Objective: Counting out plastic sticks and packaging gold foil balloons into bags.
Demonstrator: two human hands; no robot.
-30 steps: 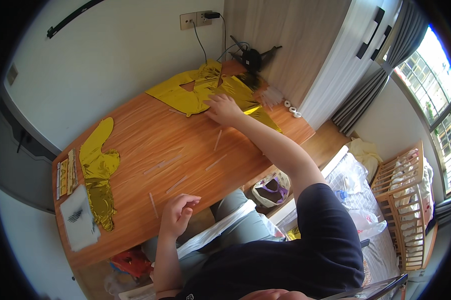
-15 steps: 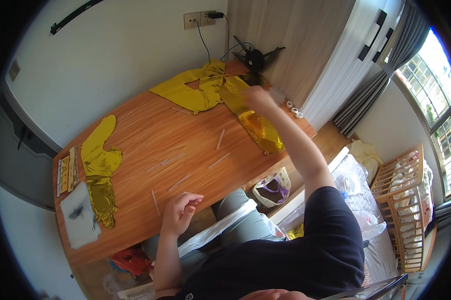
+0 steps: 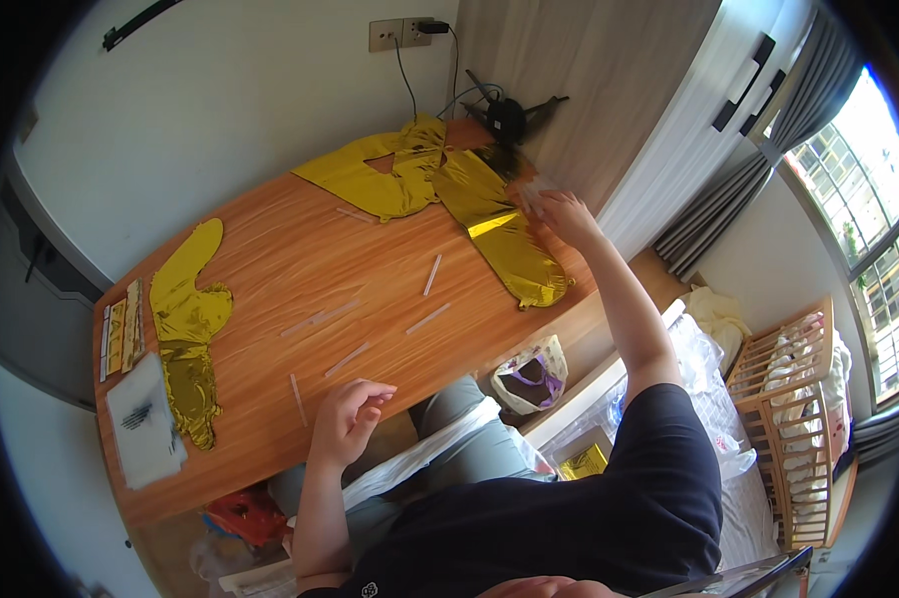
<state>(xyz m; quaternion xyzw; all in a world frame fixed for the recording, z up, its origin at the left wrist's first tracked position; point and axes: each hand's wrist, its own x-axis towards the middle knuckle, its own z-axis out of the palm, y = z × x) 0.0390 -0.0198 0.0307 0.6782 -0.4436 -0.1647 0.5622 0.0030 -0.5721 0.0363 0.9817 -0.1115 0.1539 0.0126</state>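
My right hand [image 3: 564,217] reaches to the table's far right corner, fingers stretched toward a clear plastic bundle [image 3: 537,189]. Whether the fingertips touch it is hard to tell. Beside this hand lies a flat gold foil balloon [image 3: 504,239], its near end by the table's right edge. Another gold foil balloon [image 3: 335,171] lies flat at the back, against the first. A third, curved gold foil balloon [image 3: 185,329] is on the left. My left hand [image 3: 346,424] hovers at the table's front edge, loosely curled and apart from the thumb, with nothing in it. Several thin clear strips [image 3: 432,275] lie scattered mid-table.
At the left end of the wooden table [image 3: 260,269] are white sheets [image 3: 142,424] and a yellow printed packet [image 3: 123,334]. A black router [image 3: 507,120] with cables stands in the back corner. Below the right edge sits a lined bin [image 3: 529,377], near a wooden crib [image 3: 788,399].
My right hand has moved off the right-hand foil balloon, going right and slightly nearer, to the clear plastic bundle. That balloon now lies flatter. My left hand has barely moved.
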